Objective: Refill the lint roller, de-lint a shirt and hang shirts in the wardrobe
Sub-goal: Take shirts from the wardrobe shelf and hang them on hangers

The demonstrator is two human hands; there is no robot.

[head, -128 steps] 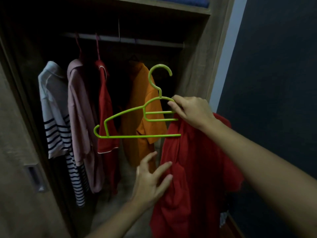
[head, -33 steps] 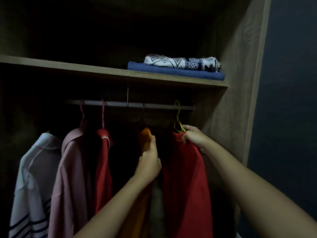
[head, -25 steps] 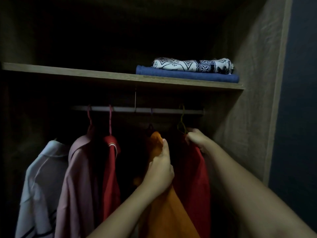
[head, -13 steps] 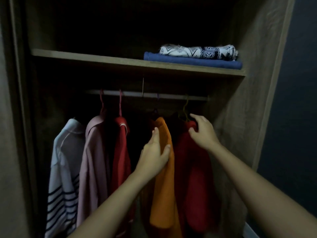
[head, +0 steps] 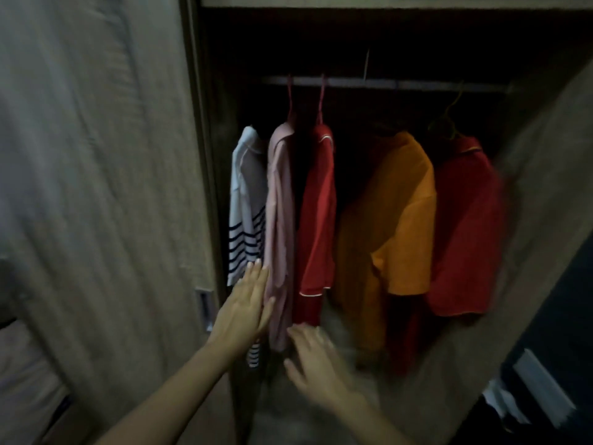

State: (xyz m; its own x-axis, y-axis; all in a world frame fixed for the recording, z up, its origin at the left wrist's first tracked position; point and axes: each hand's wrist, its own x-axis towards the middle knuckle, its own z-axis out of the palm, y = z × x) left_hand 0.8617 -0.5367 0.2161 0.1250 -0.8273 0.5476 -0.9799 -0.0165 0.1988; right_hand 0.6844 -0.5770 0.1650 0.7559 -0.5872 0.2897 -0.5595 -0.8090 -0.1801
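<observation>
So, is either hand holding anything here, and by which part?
Nothing is held. The left hand is flat, fingers straight, beside the lower part of the pink shirt; the right hand, blurred, is spread open below it.

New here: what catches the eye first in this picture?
Five shirts hang from the rail of an open wardrobe; the orange shirt and the red shirt at the right end are brightest. Low in front, the open left hand is at the edge of the pink shirt, the blurred right hand just beside it.
</observation>
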